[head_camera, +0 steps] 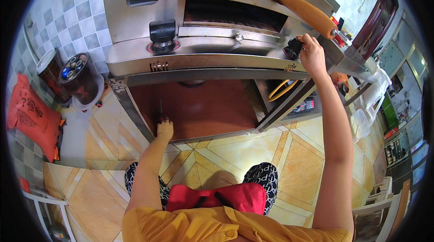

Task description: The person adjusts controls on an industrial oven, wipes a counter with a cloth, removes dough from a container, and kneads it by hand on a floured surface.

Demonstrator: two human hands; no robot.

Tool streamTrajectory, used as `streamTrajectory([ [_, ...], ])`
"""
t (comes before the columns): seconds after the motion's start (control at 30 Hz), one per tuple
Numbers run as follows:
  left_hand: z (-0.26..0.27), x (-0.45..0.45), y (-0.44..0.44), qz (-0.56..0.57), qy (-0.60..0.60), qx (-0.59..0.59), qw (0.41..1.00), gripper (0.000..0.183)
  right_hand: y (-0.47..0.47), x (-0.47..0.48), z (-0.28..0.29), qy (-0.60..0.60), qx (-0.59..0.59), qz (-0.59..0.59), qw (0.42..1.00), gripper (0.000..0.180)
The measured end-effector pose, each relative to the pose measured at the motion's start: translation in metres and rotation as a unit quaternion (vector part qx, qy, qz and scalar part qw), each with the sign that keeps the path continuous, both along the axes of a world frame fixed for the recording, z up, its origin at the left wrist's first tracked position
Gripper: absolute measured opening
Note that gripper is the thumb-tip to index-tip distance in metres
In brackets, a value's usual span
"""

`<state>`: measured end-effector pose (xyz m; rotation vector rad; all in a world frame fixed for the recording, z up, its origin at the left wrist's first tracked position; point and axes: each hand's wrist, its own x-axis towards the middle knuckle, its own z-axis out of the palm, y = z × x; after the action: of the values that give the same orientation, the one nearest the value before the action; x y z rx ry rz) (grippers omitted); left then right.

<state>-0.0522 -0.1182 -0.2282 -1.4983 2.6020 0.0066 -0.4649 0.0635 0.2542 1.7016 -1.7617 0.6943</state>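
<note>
My right hand point(312, 55) grips the black control knob point(293, 48) at the right end of the front of a stainless steel cooking appliance point(203, 62). A similar black knob point(162, 35) sits at the left end, untouched. Between the knobs is a metal strip with a small round pull point(238, 37), below a dark slot. Low on the left, my left hand point(165, 129) reaches into the open stand over the reddish-brown shelf point(210, 113). Its fingers are around or against a small dark object with a thin upright part, too blurred to name.
A tapered wooden handle point(301, 9) juts out at upper right. A yellow hose point(281, 91) loops under the right side. To the left stand a red sack point(34, 116) and a dark bin of cans point(76, 72). A white plastic chair point(47, 201) is at lower left.
</note>
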Motion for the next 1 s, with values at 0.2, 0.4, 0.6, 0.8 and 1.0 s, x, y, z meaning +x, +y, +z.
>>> streamTrajectory([
  [0.2, 0.06, 0.022, 0.045, -0.117, 0.013, 0.025, 0.993, 0.032, -0.003, 0.0, -0.004, -0.008, -0.045, 0.034, 0.998, 0.036],
  [0.4, 0.113, 0.045, 0.092, -0.155, 0.025, 0.137, 0.978, 0.033, 0.003, 0.005, -0.002, 0.009, -0.053, -0.013, 0.998, 0.029],
  [0.6, 0.145, 0.056, 0.125, -0.148, 0.004, 0.178, 0.973, 0.04, -0.003, -0.008, -0.007, 0.069, -0.117, 0.027, 0.99, 0.022],
  [0.8, 0.145, 0.063, 0.139, -0.16, 0.05, 0.162, 0.972, 0.036, -0.004, -0.003, -0.013, 0.025, -0.134, 0.016, 0.991, 0.016],
  [1.0, 0.122, 0.049, 0.151, -0.147, 0.099, 0.154, 0.972, 0.025, -0.008, -0.001, -0.016, 0.023, -0.154, 0.026, 0.987, 0.014],
])
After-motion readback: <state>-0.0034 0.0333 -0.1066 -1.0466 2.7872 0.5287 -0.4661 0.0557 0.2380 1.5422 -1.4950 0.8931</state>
